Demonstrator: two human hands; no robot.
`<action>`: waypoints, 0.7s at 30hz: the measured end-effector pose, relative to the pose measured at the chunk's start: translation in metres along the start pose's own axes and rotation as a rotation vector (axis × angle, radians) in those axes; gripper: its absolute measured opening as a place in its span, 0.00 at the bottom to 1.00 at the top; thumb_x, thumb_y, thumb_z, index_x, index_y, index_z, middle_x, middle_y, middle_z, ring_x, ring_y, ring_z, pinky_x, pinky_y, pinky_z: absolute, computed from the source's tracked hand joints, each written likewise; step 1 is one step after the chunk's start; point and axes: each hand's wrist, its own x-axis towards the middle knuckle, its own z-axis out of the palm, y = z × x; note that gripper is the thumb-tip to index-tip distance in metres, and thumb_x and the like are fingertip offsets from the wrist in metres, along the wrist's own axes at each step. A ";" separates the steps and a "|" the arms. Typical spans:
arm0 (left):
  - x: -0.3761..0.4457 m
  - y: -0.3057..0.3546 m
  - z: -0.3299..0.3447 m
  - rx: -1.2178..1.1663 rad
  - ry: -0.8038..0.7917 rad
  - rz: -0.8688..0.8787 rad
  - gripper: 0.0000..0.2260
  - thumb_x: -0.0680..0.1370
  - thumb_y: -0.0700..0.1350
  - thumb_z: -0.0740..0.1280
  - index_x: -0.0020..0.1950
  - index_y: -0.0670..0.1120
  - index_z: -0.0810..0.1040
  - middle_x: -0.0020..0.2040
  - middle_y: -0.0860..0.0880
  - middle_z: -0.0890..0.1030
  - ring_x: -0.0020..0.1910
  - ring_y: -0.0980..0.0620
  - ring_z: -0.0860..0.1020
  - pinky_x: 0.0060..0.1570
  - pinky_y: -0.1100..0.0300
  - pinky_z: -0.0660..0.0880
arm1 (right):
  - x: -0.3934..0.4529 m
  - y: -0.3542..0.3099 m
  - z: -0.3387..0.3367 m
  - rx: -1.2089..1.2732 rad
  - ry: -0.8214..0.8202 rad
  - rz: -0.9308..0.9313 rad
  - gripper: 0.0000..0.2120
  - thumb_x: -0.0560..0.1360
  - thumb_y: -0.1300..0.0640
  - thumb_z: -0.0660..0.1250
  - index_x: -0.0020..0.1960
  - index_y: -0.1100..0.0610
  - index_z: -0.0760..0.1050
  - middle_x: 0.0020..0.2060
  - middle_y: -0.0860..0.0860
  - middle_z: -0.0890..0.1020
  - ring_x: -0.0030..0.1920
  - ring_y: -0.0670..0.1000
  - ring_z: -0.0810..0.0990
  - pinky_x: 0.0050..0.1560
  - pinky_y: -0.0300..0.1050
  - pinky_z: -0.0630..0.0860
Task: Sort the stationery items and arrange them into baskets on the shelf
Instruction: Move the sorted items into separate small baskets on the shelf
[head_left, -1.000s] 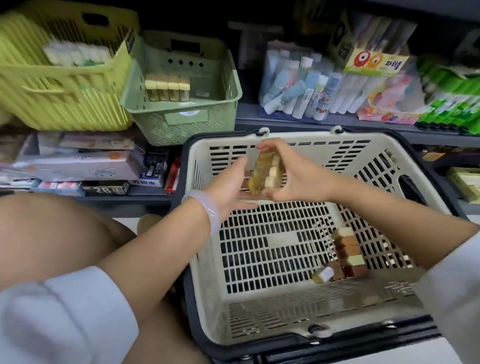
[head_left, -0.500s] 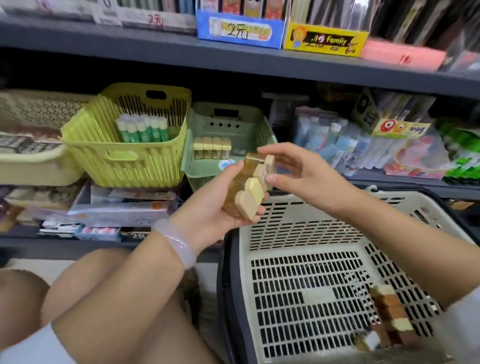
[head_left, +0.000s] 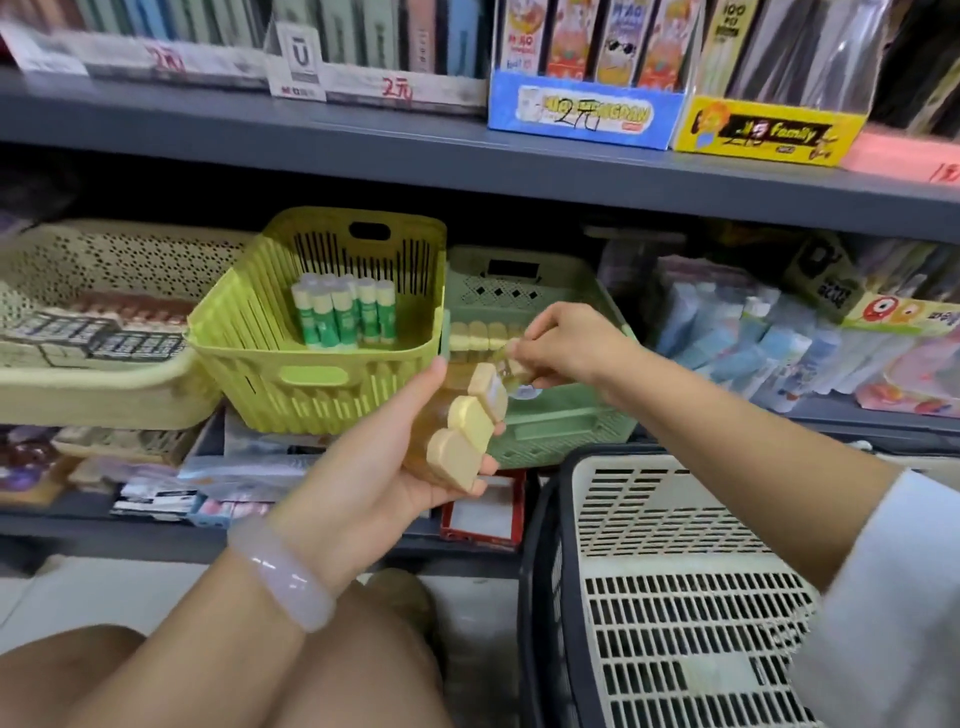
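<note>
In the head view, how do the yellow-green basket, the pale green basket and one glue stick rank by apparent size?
1. yellow-green basket
2. pale green basket, partly hidden by both hands, so these two are not surely ranked
3. glue stick, clearly smallest

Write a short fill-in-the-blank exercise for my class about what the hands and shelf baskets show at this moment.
1. The left hand holds a stack of toast-shaped ____.
2. The green-labelled glue sticks stand in the ____ basket.
3. The right hand pinches one eraser over the ____ basket.
4. On the left wrist sits a pale ____.

Missing words: erasers; yellow; green; bangle
</note>
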 end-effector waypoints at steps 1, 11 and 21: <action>0.001 0.000 -0.001 0.006 0.006 0.000 0.17 0.68 0.57 0.65 0.40 0.45 0.84 0.43 0.40 0.84 0.28 0.48 0.79 0.24 0.60 0.75 | 0.007 -0.003 0.007 -0.070 -0.021 0.014 0.12 0.71 0.58 0.71 0.31 0.57 0.72 0.27 0.52 0.80 0.32 0.52 0.80 0.42 0.44 0.82; 0.011 0.001 -0.008 -0.046 0.104 -0.040 0.17 0.76 0.55 0.61 0.45 0.43 0.81 0.40 0.40 0.83 0.26 0.48 0.78 0.25 0.61 0.76 | 0.041 -0.014 0.046 -0.321 -0.042 -0.008 0.14 0.74 0.57 0.66 0.30 0.57 0.72 0.30 0.53 0.77 0.33 0.50 0.77 0.44 0.42 0.78; 0.011 -0.001 -0.010 -0.088 0.101 -0.058 0.18 0.77 0.55 0.61 0.45 0.41 0.80 0.36 0.42 0.82 0.25 0.49 0.77 0.25 0.62 0.76 | -0.013 -0.018 0.004 0.070 -0.350 -0.263 0.07 0.77 0.58 0.63 0.47 0.60 0.77 0.42 0.52 0.82 0.39 0.43 0.80 0.40 0.35 0.77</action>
